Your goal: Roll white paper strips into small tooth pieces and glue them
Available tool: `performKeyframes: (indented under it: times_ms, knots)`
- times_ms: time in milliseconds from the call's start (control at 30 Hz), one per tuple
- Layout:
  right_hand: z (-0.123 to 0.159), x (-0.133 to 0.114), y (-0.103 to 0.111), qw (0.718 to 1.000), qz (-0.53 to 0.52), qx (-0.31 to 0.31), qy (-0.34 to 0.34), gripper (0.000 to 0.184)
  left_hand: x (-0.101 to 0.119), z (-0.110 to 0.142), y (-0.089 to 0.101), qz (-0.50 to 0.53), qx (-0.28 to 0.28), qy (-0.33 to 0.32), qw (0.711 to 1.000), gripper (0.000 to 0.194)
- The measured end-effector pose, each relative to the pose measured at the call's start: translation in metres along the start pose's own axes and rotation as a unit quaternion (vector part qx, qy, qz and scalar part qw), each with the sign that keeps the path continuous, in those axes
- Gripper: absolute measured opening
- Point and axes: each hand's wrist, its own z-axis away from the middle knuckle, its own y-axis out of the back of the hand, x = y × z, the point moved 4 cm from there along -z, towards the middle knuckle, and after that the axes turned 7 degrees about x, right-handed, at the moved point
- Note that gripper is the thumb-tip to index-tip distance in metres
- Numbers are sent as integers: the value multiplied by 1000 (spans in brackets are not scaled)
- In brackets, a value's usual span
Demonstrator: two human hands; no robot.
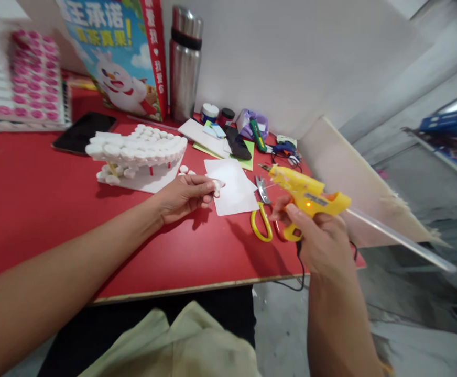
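My right hand (318, 236) grips a yellow hot glue gun (307, 195) with a clear glue stick trailing out its back; the nozzle points left, and a small light glows on its side. My left hand (187, 195) pinches a small white piece (216, 185) between thumb and fingers, just left of the nozzle, above a white paper sheet (234, 195). Further left a white model (136, 154) built from rounded white pieces stands on the red table (35, 209), with loose white pieces (185, 169) beside it.
Yellow-handled scissors (263, 214) lie under the gun. A black phone (84, 131), steel flask (184, 63), printed box (118, 57), small paint jars (209, 112), a cutter and cables (287, 149) sit along the back. A pink-dotted tray (34, 78) stands far left. The table's edge runs near my lap.
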Motion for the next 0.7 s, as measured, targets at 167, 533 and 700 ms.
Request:
performKeyframes:
  times_ms: [167, 533, 700]
  knots:
    - [17, -10, -20, 994, 73, -83, 1, 33, -1, 0, 0, 10, 2, 10, 1000, 19]
    - [17, -22, -40, 980, 159, -94, 70, 30, -1, 0, 1, 10, -1, 4, 1000, 33]
    - [16, -24, -43, 978, 170, -100, 75, 32, 0, 0, 0, 8, -2, 6, 1000, 36]
